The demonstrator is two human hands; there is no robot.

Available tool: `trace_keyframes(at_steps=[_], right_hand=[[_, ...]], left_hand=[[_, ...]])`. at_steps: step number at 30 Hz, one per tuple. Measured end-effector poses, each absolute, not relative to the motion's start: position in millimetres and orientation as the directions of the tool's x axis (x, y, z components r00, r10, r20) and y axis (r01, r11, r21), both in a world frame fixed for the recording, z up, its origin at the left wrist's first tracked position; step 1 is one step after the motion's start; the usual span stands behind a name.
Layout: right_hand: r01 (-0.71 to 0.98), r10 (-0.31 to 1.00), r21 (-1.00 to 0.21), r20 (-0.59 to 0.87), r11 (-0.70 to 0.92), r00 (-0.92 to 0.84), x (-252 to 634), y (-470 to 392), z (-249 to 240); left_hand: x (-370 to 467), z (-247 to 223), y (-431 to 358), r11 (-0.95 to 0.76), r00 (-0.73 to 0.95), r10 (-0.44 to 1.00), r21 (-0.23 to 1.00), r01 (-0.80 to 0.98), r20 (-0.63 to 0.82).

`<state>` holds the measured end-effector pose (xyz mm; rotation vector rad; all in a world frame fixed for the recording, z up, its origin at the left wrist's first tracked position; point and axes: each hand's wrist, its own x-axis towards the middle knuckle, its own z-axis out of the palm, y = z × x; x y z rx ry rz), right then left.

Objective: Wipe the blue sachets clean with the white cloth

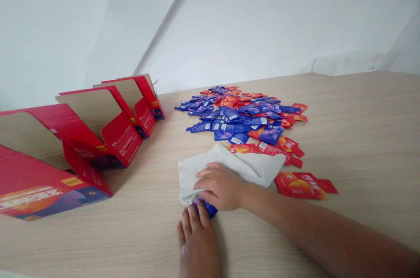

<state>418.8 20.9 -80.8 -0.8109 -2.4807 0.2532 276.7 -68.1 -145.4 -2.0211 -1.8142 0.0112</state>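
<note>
A white cloth [236, 162] lies crumpled on the wooden table in front of the pile of packets. My right hand [223, 186] rests on the cloth's left part, fingers bent and pressing it down. Just below, a blue packet [209, 209] lies flat on the table, partly hidden by both hands and the cloth's edge. My left hand [197, 234] has its fingertips together on the packet's left side, holding it against the table. A red and orange packet [300, 185] lies right of the cloth.
Several open red boxes [114, 147] stand in a row along the left side, flaps up. A pile of blue packets [229, 114] mixed with red ones spreads behind the cloth. A white wall [262, 20] rises behind the table [367, 138].
</note>
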Motion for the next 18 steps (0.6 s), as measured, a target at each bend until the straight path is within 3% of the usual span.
trace_keyframes(at_steps=[7,12,18], right_hand=[[0.634,0.715,-0.335,0.386,0.697,-0.583,419.2,23.5,-81.8],[0.563,0.658,-0.344,0.460,0.751,-0.596,420.7,19.9,-79.4],[0.515,0.619,-0.345,0.420,0.785,-0.663,419.1,18.9,-79.7]], left_hand=[[274.6,-143.8,-69.5,-0.062,0.121,0.970,-0.265,0.962,0.212],[275.3,-142.3,-69.3,-0.081,0.144,0.966,-0.279,0.957,0.214],[275.5,-144.5,-68.2,-0.066,0.142,0.960,-0.294,0.953,0.243]])
